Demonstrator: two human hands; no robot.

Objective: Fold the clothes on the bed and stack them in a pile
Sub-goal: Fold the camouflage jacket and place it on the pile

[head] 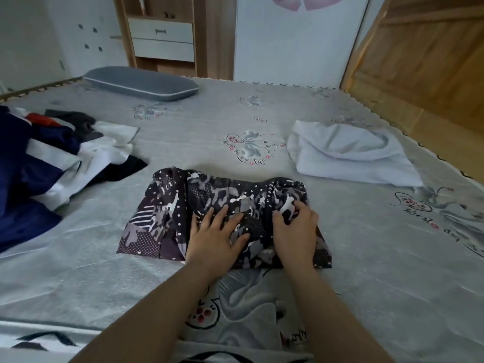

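Two hands on the patterned garment (209, 205), near the middle of the bed (104, 271). Left hand (212, 237) lies flat with straight fingers; right hand (294, 226) pinches a fold. The bedsheet's cursive writing is unreadable. White folded cloth (351, 155) far right; unfolded pile (52, 158) left, cut off by the edge.

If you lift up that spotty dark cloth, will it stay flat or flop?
Probably flop: the patterned garment bunches under the right hand and wrinkles beside the left hand. It looks thin, so likely light, and unlikely to slide off the bedsheet.
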